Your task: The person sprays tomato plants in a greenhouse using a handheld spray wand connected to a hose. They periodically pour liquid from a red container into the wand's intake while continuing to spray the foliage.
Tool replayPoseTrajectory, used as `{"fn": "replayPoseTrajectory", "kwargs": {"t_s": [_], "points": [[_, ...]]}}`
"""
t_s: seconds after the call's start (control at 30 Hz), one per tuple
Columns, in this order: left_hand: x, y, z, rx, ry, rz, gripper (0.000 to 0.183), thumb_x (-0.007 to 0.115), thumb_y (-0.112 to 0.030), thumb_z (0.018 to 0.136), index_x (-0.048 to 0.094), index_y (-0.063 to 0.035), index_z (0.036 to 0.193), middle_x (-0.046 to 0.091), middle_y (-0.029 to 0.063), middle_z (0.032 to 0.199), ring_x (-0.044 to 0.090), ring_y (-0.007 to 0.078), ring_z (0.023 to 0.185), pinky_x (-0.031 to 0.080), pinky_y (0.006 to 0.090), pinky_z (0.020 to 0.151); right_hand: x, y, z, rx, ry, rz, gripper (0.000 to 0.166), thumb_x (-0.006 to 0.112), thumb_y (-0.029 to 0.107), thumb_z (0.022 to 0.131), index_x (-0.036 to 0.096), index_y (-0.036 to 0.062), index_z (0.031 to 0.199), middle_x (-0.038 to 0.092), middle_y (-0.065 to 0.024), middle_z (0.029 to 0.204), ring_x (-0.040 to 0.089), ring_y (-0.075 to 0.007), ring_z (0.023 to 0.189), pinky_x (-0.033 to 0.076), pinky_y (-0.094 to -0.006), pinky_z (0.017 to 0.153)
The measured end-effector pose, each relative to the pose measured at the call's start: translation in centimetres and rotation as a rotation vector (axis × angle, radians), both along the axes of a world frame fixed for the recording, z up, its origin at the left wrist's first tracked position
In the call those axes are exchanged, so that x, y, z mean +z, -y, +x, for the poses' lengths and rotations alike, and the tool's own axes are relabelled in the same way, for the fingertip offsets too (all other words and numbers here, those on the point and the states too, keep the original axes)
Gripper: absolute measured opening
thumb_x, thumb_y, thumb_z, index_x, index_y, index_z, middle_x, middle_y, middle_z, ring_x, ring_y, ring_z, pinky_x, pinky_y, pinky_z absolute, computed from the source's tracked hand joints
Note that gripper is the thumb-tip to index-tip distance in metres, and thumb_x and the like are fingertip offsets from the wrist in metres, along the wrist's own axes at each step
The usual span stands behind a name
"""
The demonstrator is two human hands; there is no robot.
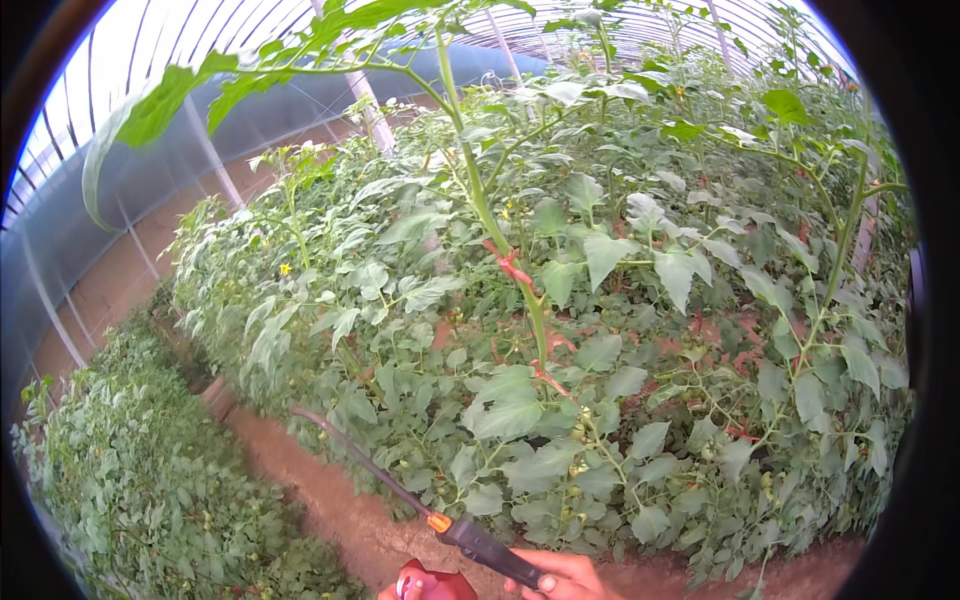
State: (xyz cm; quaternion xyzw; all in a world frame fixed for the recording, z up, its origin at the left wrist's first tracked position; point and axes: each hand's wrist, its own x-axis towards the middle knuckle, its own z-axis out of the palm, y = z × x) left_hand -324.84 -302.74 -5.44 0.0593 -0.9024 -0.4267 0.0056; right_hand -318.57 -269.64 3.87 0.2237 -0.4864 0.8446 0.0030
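At the bottom edge, right of the middle, my right hand [564,576] is closed on the black handle of a long, thin sprayer-type wand [491,545]. The wand has an orange collar and slants up to the left, its slightly bent tip over the dirt path. To the left of that hand, my left hand [411,592] shows only in part, with its fingers on a red and pink object [448,586] whose kind I cannot tell. Beyond the wand stands a tall tomato plant [480,191], its stem tied with red strips [511,267].
Dense tomato plants [652,465] fill the middle and right. Another leafy row [165,480] stands at the lower left, with a bare dirt path [300,476] between. Pale posts [214,154] and a greenhouse side sheet [112,187] lie beyond.
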Motion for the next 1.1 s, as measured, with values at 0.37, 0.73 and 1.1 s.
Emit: {"fn": "replayPoseTrajectory", "kwargs": {"t_s": [0.37,0.73,1.1], "points": [[-4.0,4.9,-7.2,-0.01,-0.034,0.024,0.038,0.075,-0.035,0.089,0.071,0.0013,0.079,0.069,0.0082,0.063,0.067,0.0158,0.059,0.053,0.0336,0.058,-0.3,4.5,-4.9,-0.138,0.136,0.027,0.062,0.053,0.029,0.102,0.039,-0.0073,0.151,0.065,-0.0114,0.111,0.051,-0.0088,0.072,0.042,-0.0231,0.061],[-7.9,12.8,-18.2,-0.095,-0.032,0.066,0.041,0.074,-0.035,0.092,0.068,0.0046,0.082,0.065,0.0074,0.063,0.06,0.015,0.058,0.049,0.0355,0.056,0.1,14.4,-13.0,-0.156,0.174,0.072,0.061,0.052,0.024,0.1,0.04,-0.0031,0.153,0.063,-0.0041,0.11,0.046,-0.0062,0.073,0.039,-0.0215,0.062],[-7.6,18.7,-23.7,-0.165,0.025,0.134,0.04,0.073,-0.034,0.092,0.066,0.0039,0.086,0.06,0.0051,0.063,0.055,0.014,0.059,0.046,0.0352,0.056,-0.9,16.1,-15.5,-0.751,0.065,0.181,0.066,0.051,0.046,0.102,0.05,-0.0077,0.14,0.066,-0.018,0.113,0.056,-0.0095,0.068,0.043,-0.0222,0.056]]}}
